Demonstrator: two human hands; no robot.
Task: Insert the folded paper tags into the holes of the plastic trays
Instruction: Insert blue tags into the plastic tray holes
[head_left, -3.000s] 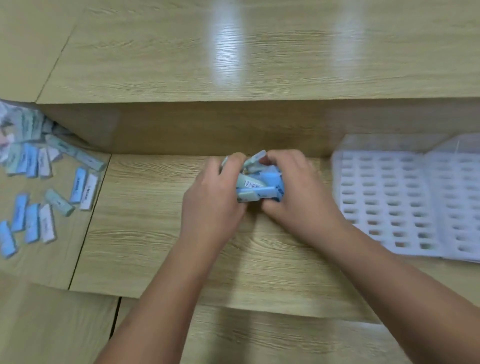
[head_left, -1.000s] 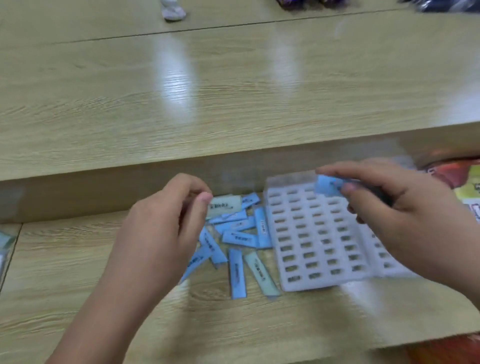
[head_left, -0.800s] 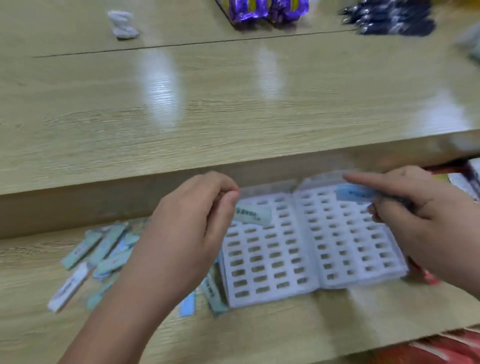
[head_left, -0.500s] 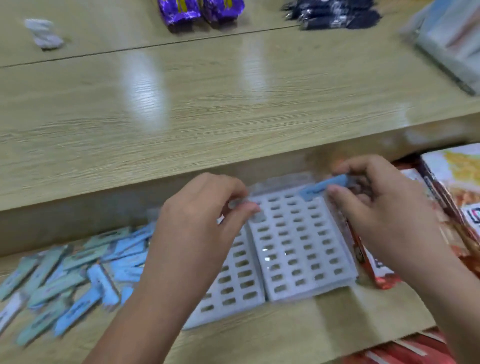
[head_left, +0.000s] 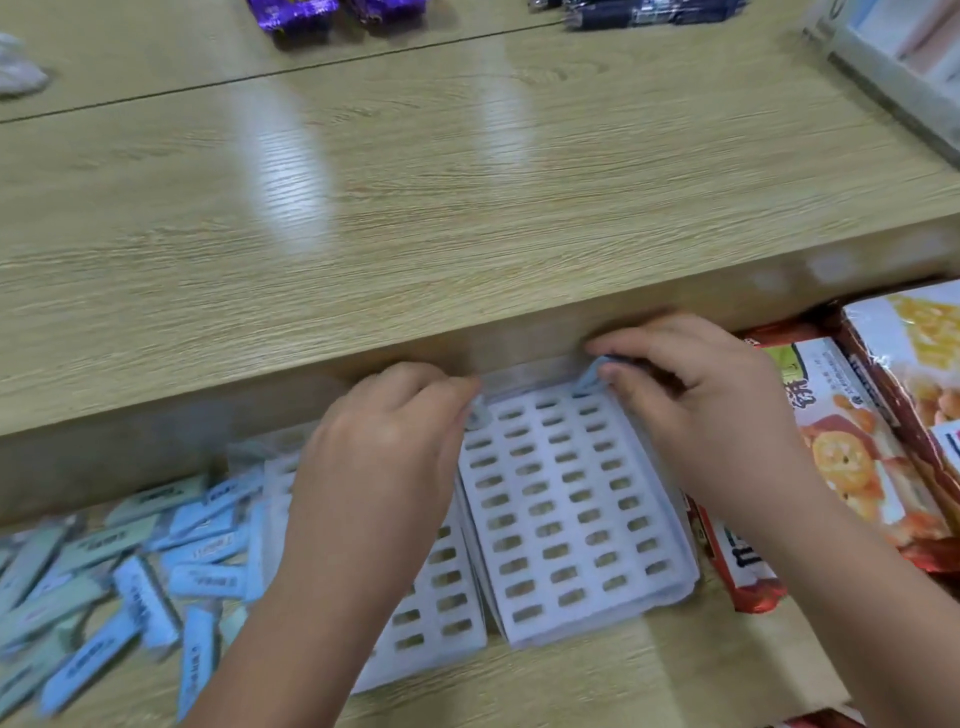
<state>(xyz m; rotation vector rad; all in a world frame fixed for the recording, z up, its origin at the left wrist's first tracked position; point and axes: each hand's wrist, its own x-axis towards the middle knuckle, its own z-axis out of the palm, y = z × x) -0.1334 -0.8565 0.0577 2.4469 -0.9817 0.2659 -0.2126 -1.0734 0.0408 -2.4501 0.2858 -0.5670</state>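
Two white plastic trays with rows of slots lie side by side on the lower wooden shelf; the right tray (head_left: 566, 514) is in full view, the left tray (head_left: 441, 597) is partly under my left arm. My left hand (head_left: 384, 467) pinches a pale folded tag (head_left: 477, 415) at the right tray's far left corner. My right hand (head_left: 696, 405) pinches a blue folded tag (head_left: 589, 378) at the tray's far right corner, its lower end at a slot. A loose pile of blue and pale green tags (head_left: 130, 571) lies to the left.
The upper wooden shelf's front edge (head_left: 467, 332) overhangs just behind the trays. Snack packets (head_left: 852, 452) lie against the right tray's right side. Purple packets (head_left: 332, 13), dark pens (head_left: 649, 13) and a box (head_left: 893, 62) sit at the upper shelf's far edge.
Both hands came from a held bundle of tags to the trays, each with one tag. In the last second they lowered the tags to the right tray's far row. The camera view shifted right.
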